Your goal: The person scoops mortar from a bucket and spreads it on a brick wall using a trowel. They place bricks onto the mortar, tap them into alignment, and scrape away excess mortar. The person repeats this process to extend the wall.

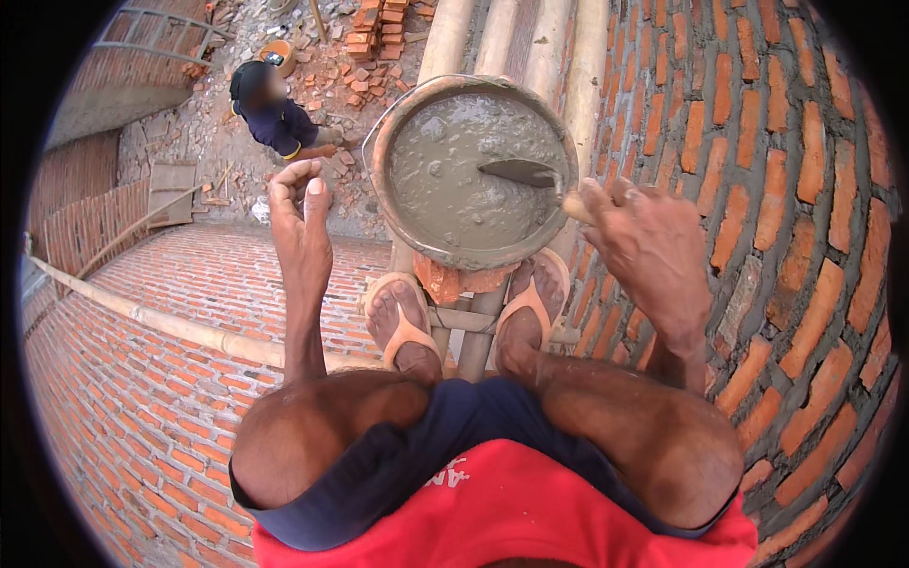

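Observation:
A round bucket (466,254) full of wet grey mortar (445,189) stands just beyond my sandalled feet. My right hand (649,251) is closed round the wooden handle of a trowel (519,171), whose blade lies partly sunk in the mortar near the bucket's right side. To the left of the bucket my left hand (301,204) hangs in the air, fingers curled with the thumb near the fingertips. Nothing shows in that hand, though the inside of the curl is partly hidden.
Bamboo poles (497,38) run under the bucket and my feet. A brick wall (757,189) rises close on the right, another brick wall (170,350) on the left, crossed by a bamboo rail (189,331). Far below, a person (270,109) is near an orange bucket (277,55) and stacked bricks (379,33).

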Tool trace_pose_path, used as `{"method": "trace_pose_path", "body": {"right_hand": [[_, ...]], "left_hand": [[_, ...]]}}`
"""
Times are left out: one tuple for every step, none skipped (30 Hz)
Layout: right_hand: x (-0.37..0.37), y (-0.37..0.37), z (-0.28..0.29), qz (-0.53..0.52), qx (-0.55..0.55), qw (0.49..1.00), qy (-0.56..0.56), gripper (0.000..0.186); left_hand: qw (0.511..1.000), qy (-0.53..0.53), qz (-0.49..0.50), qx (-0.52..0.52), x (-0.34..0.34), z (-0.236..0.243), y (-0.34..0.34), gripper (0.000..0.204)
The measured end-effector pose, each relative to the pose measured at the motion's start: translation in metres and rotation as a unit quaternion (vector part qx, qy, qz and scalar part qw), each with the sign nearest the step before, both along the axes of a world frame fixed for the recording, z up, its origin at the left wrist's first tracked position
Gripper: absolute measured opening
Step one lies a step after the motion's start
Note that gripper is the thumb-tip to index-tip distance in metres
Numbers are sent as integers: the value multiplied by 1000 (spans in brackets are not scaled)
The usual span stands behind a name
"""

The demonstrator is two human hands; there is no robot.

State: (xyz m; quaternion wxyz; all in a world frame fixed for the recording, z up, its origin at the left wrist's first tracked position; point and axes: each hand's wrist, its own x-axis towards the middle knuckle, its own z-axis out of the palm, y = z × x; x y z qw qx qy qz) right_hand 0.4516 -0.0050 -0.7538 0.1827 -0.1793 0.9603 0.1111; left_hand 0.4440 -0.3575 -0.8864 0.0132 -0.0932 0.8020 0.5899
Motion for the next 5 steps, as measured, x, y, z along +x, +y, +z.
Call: {"method": "trace_pose_path", "body": {"right_hand": [[3, -14, -4, 40, -16, 999, 1, 47], [5, -25, -6, 81, -32, 996, 3, 45], [3, -31, -4, 111, -26, 993, -23, 43], [4, -23, 13, 97, -83, 991, -29, 42], [5, -13, 37, 103, -112, 988, 26, 42]], "left_hand": [[997, -53, 50, -36, 16, -22, -16, 41], [991, -73, 86, -66, 35, -47, -30, 42], [983, -120, 90, -101, 65, -70, -45, 48], [966, -179, 76, -169, 98, -93, -63, 53], [955, -210, 44, -207, 138, -112, -84, 56]]}}
